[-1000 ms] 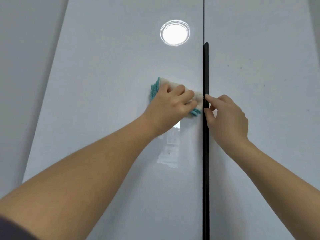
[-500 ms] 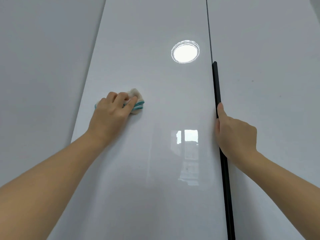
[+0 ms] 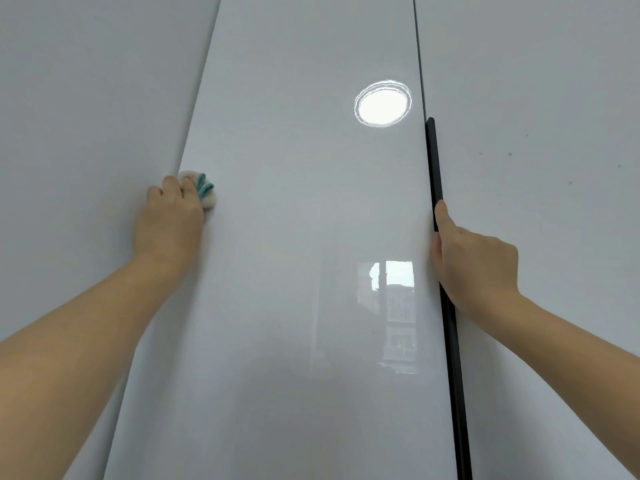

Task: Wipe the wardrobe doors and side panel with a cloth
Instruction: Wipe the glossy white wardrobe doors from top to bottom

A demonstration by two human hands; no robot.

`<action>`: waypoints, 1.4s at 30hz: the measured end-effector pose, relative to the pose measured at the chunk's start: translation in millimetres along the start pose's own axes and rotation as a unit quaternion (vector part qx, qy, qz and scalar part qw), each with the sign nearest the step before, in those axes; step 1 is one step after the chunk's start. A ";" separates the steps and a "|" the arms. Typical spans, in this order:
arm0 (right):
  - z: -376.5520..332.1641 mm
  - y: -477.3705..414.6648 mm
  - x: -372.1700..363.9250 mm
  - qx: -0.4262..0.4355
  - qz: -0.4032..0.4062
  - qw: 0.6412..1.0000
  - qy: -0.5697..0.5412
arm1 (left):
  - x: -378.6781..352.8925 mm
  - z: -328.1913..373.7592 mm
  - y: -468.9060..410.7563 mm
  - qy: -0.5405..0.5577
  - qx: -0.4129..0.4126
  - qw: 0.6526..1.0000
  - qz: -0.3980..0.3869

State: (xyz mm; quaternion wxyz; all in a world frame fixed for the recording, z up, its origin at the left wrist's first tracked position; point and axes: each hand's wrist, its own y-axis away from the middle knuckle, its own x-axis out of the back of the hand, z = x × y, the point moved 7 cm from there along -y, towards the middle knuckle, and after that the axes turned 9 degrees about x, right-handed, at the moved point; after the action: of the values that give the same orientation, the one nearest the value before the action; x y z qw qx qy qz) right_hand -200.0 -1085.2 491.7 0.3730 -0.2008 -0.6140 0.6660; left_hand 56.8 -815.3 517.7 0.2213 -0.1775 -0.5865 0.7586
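Head view: the frame cuts off the wardrobe's top and foot. Most of the white-and-teal cloth is hidden under the left hand, whose curled grip bunches it against the glossy door at the door's left edge. The right hand closes its grip on the black handle strip along the door's right edge, fingertips hidden behind it. A round lamp reflection glares near the strip's top.
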 end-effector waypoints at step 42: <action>10.7 2.3 -0.2 0.035 0.151 0.988 -0.009 | 32.1 110.3 129.6 0.222 -0.337 0.907 0.125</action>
State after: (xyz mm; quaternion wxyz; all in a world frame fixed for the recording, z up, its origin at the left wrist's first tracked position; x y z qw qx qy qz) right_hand -208.3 -1092.4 491.2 0.2693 -0.2720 -0.5559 0.7379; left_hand -45.0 -915.1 419.3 0.1768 -0.4770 -0.7157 0.4785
